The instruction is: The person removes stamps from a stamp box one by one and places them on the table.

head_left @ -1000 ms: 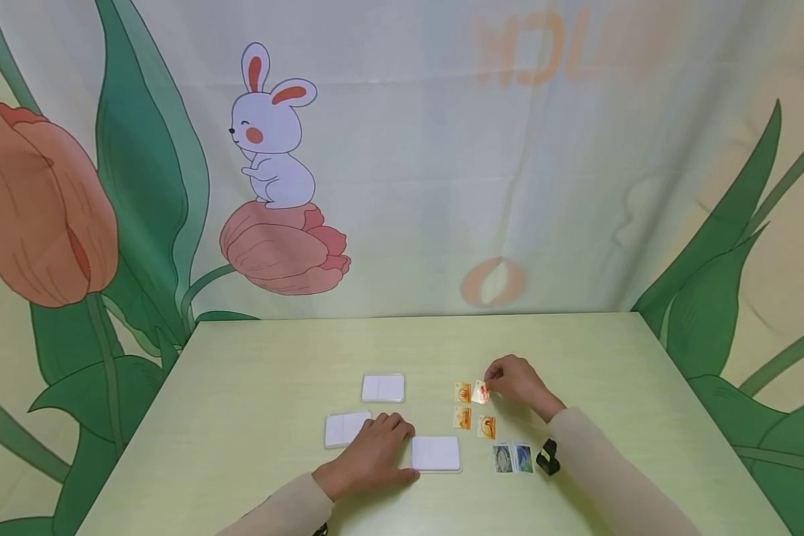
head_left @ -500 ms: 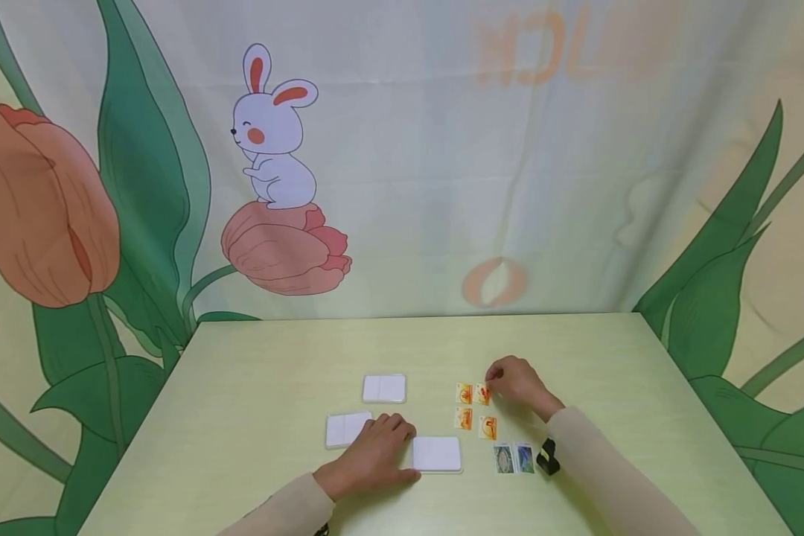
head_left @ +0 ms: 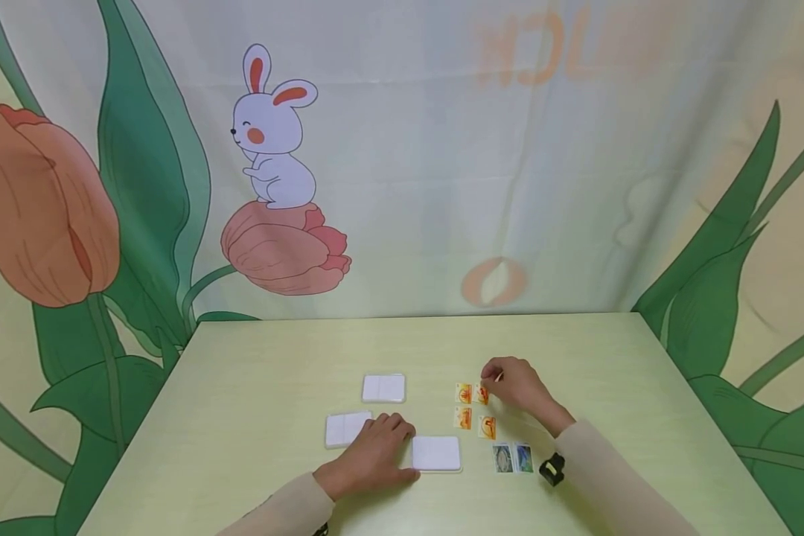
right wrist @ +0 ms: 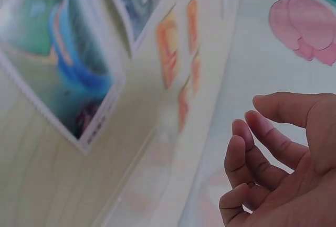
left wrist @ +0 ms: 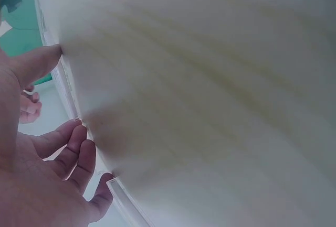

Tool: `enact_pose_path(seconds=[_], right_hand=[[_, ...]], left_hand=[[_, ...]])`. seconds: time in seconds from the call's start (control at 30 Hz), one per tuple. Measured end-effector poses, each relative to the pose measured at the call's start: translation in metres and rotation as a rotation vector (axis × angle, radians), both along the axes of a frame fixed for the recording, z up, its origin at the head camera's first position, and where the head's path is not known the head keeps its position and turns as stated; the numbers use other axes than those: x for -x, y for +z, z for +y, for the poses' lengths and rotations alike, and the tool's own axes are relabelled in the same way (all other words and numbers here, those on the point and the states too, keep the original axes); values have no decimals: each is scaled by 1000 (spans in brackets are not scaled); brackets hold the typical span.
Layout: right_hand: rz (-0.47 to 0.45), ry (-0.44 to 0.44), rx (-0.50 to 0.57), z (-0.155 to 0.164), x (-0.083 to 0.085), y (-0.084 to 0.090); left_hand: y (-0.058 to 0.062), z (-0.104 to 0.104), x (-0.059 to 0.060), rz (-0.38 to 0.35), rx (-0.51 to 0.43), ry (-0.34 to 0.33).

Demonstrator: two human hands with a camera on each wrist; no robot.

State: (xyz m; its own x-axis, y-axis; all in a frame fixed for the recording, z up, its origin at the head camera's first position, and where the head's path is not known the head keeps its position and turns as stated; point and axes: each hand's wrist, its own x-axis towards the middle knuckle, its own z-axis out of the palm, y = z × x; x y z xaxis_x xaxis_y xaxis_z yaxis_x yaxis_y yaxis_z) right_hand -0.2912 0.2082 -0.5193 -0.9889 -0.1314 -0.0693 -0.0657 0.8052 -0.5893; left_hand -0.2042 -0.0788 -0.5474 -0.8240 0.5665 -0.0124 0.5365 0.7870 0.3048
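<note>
Several small orange stamps (head_left: 464, 418) lie in a loose two-by-two group on the table. My right hand (head_left: 519, 383) is above the upper right stamp (head_left: 482, 394) of that group. In the right wrist view the right hand (right wrist: 283, 159) has loosely bent fingers and a gap between thumb and index finger, with nothing held. Two larger picture stamps (head_left: 513, 458) lie side by side nearer me. My left hand (head_left: 375, 454) rests on the table, its thumb and fingertips against the left side of a white flat case (head_left: 436, 454). The left wrist view shows those fingers (left wrist: 81, 164) lightly bent.
Another white case (head_left: 347, 429) lies left of the left hand, partly covered by it. A third white case (head_left: 384, 388) lies farther back. A printed curtain (head_left: 402, 186) hangs behind the table's far edge (head_left: 415, 318).
The upper right orange stamp was slightly tilted at my right fingertips; it now lies straighter beside its neighbour. My right thumb and index finger have parted. The left hand has stayed put.
</note>
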Motion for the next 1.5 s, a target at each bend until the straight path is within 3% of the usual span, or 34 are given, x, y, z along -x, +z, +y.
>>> enact_pose_path(seconds=[0.27,0.47,0.87,1.27,1.5], right_hand=[[83,66,39,2,-17,8],[97,57,46,4,-29,15],[124,46,72,20,-48,26],[140,2,68,37,-55,29],[161,-16,45,48,-54,26]], left_hand=[[-1,0,1,-10,6,0],[4,1,0,-32,4,0],[28,13,8,-36,-80,7],[59,49,21,-18,-169,-3],[66,68,32,10,-179,-2]])
